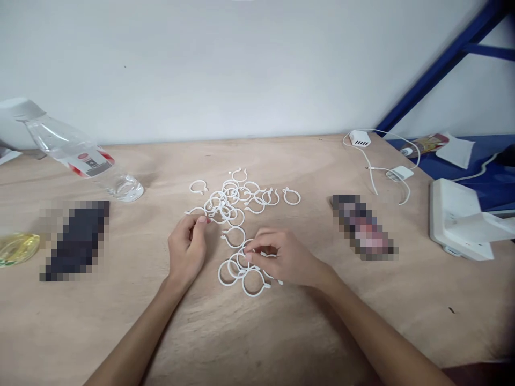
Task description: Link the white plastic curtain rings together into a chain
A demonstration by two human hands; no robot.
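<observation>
Many thin white plastic curtain rings [256,205], some open at a small gap with knobbed ends, lie in two loose clusters on the wooden table. My left hand [187,247] is closed at the left of the far cluster, its thumb pressed to the curled fingers; the arc of a white curtain ring [195,209] shows above its fingertips. Over the near cluster, my right hand [284,256] pinches with thumb and index finger at a white curtain ring [243,249], partly covered by the fingers. More rings [253,295] lie beneath and beside this hand.
A clear bottle [86,155] stands at the left, beside a blurred dark object [78,241] and a yellow roll [20,249]. To the right are a blurred phone-like object [364,229], white cables with a charger [400,173], and a white stand [454,214]. A wall [241,69] rises behind.
</observation>
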